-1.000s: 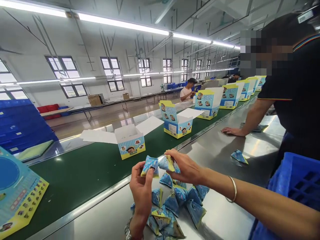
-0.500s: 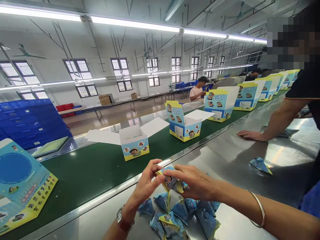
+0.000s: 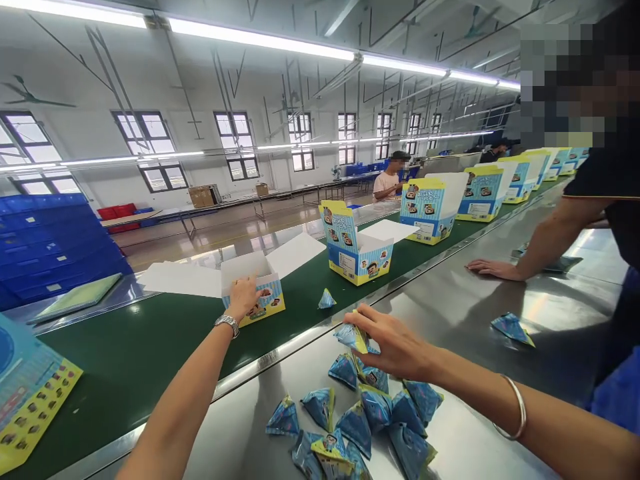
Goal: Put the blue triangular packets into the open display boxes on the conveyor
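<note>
My left hand (image 3: 244, 299) is over the near wall of an open printed carton (image 3: 270, 301). Its thumb side shows, but the other fingers are hidden, so I cannot tell whether they hold anything. My right hand (image 3: 387, 340) is closed on a blue-and-yellow pyramid-shaped packet (image 3: 351, 337), just above the metal table. Below it lies a loose pile of several similar packets (image 3: 376, 408). One more small packet (image 3: 327, 299) sits on the green belt between the two hands, close to the belt's near edge.
Open cartons (image 3: 359, 257) stand along the green conveyor belt (image 3: 150, 340), with another carton (image 3: 30, 393) at the left. A co-worker's hand (image 3: 495, 269) rests on the metal table at the right, near a stray packet (image 3: 513, 329). Blue crates (image 3: 55, 243) are stacked beyond the belt.
My left hand has left the packets by my right hand and reached forward-left to the carton. A packet now lies on the belt. My right hand still holds a packet; the view has shifted slightly.
</note>
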Demonstrator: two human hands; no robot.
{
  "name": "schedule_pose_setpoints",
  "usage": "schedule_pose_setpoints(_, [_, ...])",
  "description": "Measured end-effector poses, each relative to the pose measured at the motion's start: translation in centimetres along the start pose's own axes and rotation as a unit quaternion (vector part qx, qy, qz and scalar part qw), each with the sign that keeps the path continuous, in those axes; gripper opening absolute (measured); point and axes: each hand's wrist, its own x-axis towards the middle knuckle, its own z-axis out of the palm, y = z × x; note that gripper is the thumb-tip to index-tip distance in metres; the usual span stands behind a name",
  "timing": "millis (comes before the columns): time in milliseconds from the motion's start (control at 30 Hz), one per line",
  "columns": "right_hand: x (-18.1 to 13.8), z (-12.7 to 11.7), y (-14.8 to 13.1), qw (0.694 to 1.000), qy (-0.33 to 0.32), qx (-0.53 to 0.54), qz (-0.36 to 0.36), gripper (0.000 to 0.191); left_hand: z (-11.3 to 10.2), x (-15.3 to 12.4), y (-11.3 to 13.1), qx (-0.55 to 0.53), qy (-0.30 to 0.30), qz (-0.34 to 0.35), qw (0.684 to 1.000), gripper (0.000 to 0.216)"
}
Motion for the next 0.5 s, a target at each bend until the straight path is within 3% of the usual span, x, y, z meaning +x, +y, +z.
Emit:
schedule_pose_setpoints(200, [-0.7, -1.0, 1.6, 1.000, 0.024, -0.002, 0.002, 0.055, -1.1, -0.5, -3.2, 0.098, -0.032, -0.008, 0.995, 0.025])
schedule_pose_setpoints(400, [-0.9, -2.2, 2.8, 0.999, 0.049, 0.009, 0.011, 0.054, -2.6, -4.9, -6.2, 0.122, -0.018, -0.026, 0.992, 0.028])
schedule_pose_setpoints(500, [-1.1, -2.9, 2.8, 0.998, 0.052, 0.007, 0.018, 0.054, -3.9, -6.8, -5.7, 0.105, 0.025, -0.035, 0.994, 0.037])
